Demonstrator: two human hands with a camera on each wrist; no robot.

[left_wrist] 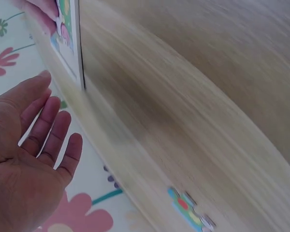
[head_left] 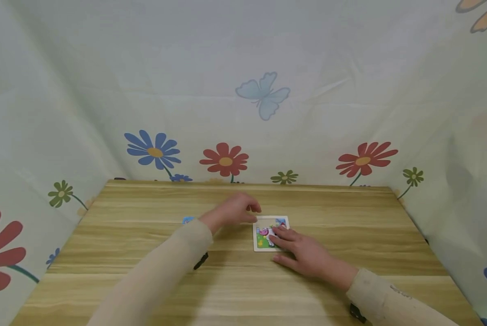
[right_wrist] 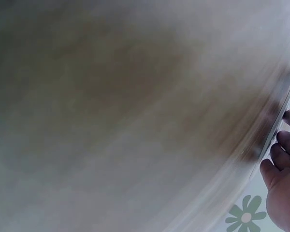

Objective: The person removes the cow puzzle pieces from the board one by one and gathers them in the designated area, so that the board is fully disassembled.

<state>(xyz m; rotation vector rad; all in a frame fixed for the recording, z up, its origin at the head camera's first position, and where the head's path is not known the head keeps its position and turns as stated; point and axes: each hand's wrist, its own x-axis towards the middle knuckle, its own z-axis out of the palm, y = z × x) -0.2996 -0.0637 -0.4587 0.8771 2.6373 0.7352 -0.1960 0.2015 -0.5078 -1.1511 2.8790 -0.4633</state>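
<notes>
Sleeves (head_left: 149, 280), two, pale: lower left and lower right of the head frame. Puzzle board (head_left: 263, 239), white-bordered: below centre. Right hand (head_left: 306, 255): fingers spread across the board. Left hand (head_left: 236, 210): fingers loosely bent, near the board's upper-left corner. Puzzle piece (head_left: 188, 220): left of centre, on wooden table (head_left: 329, 203).

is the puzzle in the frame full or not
Not full: in the head view, the white frame has a plain patch at upper left, and a puzzle piece lies outside on the table.
</notes>
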